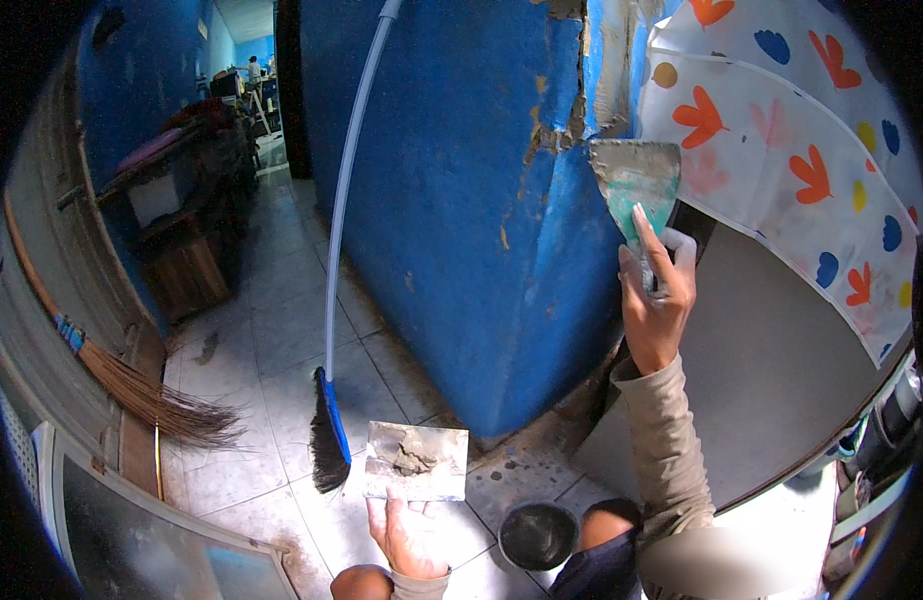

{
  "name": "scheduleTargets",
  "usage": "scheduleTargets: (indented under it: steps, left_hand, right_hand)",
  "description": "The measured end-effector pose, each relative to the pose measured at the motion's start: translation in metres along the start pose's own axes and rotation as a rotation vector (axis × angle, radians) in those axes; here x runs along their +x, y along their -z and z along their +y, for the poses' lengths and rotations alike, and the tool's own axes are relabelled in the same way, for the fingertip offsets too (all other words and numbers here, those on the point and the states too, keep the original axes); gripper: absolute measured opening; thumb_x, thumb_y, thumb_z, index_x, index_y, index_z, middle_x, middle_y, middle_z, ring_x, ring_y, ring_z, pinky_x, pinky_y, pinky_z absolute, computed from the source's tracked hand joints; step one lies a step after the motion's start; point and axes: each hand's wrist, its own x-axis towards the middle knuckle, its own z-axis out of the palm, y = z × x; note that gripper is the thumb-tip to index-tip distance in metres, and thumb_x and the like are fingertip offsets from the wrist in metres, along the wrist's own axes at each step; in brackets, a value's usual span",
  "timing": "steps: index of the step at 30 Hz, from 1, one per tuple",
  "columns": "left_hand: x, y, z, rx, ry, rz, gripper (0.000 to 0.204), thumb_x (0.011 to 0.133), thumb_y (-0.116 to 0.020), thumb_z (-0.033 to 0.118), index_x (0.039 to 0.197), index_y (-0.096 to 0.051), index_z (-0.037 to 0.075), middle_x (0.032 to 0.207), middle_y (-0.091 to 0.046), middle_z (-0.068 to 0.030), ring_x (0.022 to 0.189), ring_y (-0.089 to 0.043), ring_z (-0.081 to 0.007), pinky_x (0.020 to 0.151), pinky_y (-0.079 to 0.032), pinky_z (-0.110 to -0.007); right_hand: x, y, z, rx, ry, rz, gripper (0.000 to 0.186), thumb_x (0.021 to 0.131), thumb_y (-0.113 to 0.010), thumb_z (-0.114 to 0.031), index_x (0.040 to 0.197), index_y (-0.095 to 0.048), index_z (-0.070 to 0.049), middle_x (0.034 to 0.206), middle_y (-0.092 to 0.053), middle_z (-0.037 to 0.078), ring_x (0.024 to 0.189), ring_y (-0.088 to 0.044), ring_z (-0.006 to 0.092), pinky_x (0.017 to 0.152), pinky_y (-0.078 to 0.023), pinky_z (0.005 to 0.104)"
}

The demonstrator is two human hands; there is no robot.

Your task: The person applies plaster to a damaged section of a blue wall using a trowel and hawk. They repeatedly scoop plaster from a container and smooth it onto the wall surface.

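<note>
Our hands are apart: the right hand (657, 312) grips a scraper (638, 182) beside the blue wall (432, 200); the left hand (412, 542) holds a plate (450, 482) before it, probably flat so the paste (414, 456) stays put.

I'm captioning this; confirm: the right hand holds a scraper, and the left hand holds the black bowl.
No: the head view shows the left hand holding a flat plate; the black bowl stands on the floor. The right hand holds a scraper.

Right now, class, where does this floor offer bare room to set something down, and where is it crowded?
Bare tile shows between the twig broom and the blue-headed broom. It is crowded around the black bowl, close beside the person's right knee.
</note>
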Motion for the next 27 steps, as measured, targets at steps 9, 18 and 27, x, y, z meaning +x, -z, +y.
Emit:
scheduleTargets:
  steps: [9,18,27]
  left_hand:
    - [0.001,-0.011,0.002,-0.051,-0.022,-0.046,0.052,0.097,-0.054,0.013,0.144,-0.032,0.009,0.137,-0.047,-0.0141,0.122,-0.051,-0.0313,0.100,-0.041,-0.051]
    - [0.001,-0.003,0.000,-0.042,-0.025,-0.032,0.067,0.094,-0.058,0.016,0.150,-0.021,0.010,0.143,-0.042,-0.0166,0.127,-0.047,-0.0355,0.104,-0.037,-0.056]
    - [-0.001,-0.012,0.000,-0.079,-0.003,-0.003,0.055,0.096,-0.054,0.012,0.146,-0.031,0.010,0.141,-0.045,-0.0140,0.125,-0.050,-0.0316,0.102,-0.041,-0.053]
  right_hand:
    - [-0.002,-0.007,-0.004,0.020,0.010,-0.079,0.064,0.075,-0.068,0.011,0.132,-0.061,-0.015,0.099,-0.053,0.013,0.083,-0.059,0.0254,0.076,-0.050,0.0355]
    - [0.049,0.021,-0.012,-0.108,0.208,-0.039,0.050,0.083,-0.062,0.001,0.129,-0.063,-0.019,0.101,-0.054,0.013,0.080,-0.062,0.0264,0.072,-0.052,0.0365]
    - [0.061,0.015,0.007,-0.168,0.212,-0.082,0.054,0.082,-0.065,0.002,0.130,-0.062,-0.022,0.100,-0.054,0.012,0.080,-0.062,0.0256,0.070,-0.052,0.0400]
